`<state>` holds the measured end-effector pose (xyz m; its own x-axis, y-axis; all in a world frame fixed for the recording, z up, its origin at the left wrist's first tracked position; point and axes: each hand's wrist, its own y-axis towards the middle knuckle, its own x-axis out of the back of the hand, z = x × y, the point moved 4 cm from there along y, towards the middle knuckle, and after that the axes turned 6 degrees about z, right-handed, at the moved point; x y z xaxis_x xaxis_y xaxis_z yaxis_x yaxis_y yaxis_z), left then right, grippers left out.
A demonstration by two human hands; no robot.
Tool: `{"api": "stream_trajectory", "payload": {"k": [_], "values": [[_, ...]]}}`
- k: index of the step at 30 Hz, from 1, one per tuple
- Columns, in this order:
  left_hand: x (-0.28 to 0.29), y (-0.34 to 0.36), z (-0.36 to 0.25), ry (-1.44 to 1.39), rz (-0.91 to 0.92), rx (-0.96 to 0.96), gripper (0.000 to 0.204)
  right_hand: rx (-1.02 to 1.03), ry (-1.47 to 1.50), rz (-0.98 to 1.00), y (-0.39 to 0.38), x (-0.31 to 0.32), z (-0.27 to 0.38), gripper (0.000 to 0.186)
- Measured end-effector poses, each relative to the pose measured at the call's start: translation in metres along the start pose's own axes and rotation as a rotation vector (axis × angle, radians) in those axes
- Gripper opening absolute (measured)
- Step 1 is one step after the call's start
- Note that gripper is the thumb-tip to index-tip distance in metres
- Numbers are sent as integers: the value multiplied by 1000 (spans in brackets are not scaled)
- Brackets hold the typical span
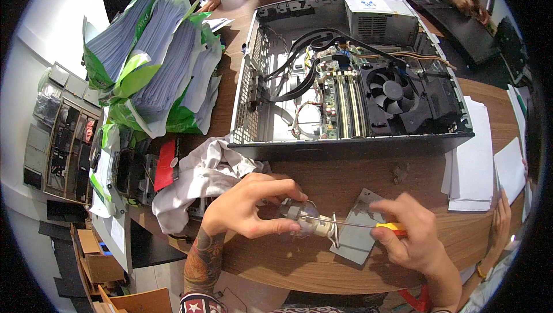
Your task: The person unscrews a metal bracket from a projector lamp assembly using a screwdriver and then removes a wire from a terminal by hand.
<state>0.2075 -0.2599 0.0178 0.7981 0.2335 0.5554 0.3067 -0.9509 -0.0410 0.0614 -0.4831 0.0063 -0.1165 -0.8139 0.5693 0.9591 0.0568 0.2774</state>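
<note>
Wooden counter [322, 267] fills the lower half of the frame, with an open desktop computer case [351, 71] lying flat above centre, its black fan [393, 91] and cables exposed, and green-wrapped stacks of paper [155, 54] at upper left.

Your left hand [247, 206], just below centre, has its fingers wrapped closely around a small clear-and-cream part [308, 221], thumb under and forefinger over. Your right hand [412, 232], lower right, is closed around the orange handle of a screwdriver [357, 225], whose thin shaft runs leftward to meet the part. A grey metal plate [360, 235] lies on the counter beneath the shaft.

To do this well, I'd judge you should keep the shaft in line with the fastener, not angled, and press the part down against the counter so it cannot spin. Keep your left fingertips out of the tip's path in case it slips. The white cloth [201, 177] just left of your hand could snag; keep clear.
</note>
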Motion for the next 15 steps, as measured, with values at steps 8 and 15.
{"api": "stream_trajectory", "payload": {"k": [8,15], "values": [[0,0,1,0,5,-19,40,58,-85,113,-6,-6,-9,15],[0,-2,0,24,5,2,41,173,9,-44,2,4,0,22]]}}
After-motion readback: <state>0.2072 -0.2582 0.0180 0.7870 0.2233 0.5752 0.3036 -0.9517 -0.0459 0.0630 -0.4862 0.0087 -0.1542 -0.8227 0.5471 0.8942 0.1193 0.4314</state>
